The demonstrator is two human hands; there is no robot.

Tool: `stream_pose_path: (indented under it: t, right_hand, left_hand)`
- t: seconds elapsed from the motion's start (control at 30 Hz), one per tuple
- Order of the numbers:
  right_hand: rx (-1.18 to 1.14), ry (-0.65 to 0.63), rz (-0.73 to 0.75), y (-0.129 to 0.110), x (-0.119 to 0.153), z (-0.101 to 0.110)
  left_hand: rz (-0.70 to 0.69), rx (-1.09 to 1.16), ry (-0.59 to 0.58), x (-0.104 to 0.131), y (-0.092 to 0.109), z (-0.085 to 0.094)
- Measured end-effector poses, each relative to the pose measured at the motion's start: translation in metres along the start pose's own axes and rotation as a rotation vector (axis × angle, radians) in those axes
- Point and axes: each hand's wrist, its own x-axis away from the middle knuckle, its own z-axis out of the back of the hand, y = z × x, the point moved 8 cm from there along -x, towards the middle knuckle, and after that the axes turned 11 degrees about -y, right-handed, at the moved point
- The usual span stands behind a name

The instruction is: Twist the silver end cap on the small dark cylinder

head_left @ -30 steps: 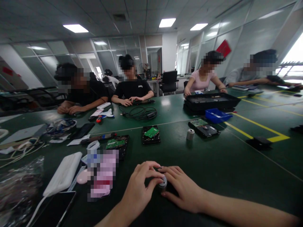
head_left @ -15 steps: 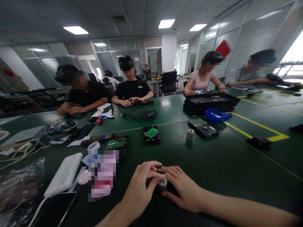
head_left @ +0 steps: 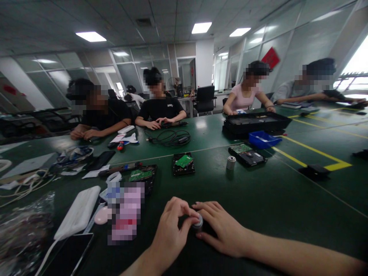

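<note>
A small metal cylinder (head_left: 197, 227) stands upright on the green table, low in the middle of the view. My left hand (head_left: 175, 222) pinches thumb and forefinger together at its top edge; whatever lies between the fingertips is too small to tell. From the right, my right hand (head_left: 221, 228) holds the cylinder, its thumb near the base and its fingers curved round the far side. Farther off stands a second metal cylinder (head_left: 230, 163). A black hard drive with a green circuit board (head_left: 184, 161) lies ahead of my hands, and another drive (head_left: 247, 155) is beyond the second cylinder.
To the left lie a white power bank (head_left: 77, 212), a phone (head_left: 67, 255), a plastic bag (head_left: 25, 234) and another drive (head_left: 151, 177). A blue tray (head_left: 263, 139), black bins (head_left: 255, 123) and a coiled cable (head_left: 172, 138) are across the table. Several people sit opposite.
My left fingers have drawn together over the cylinder's top, and the forefinger has come down from the dark spot near my right fingertips. My right hand has barely moved.
</note>
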Motion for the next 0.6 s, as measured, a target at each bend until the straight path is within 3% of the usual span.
stream_pose_path:
  t: [0.1,0.2,0.3,0.43,0.6]
  right_hand:
    - [-0.003,0.005,-0.002,0.000,0.000,0.000]
    - [-0.004,0.010,-0.004,0.001,0.000,0.001]
    - [-0.001,0.002,-0.015,0.001,0.000,0.002]
    - [0.000,0.002,-0.021,0.000,0.000,0.003]
    - [0.005,-0.001,-0.024,0.002,0.000,0.001]
  left_hand:
    - [0.031,0.061,0.019,-0.004,0.000,0.009]
    - [0.046,0.087,0.117,-0.011,-0.004,0.029]
    - [0.081,-0.067,0.174,-0.017,-0.020,0.041]
    - [0.121,-0.379,0.063,-0.021,-0.040,0.030]
    - [0.163,-0.439,0.020,-0.017,-0.048,0.021]
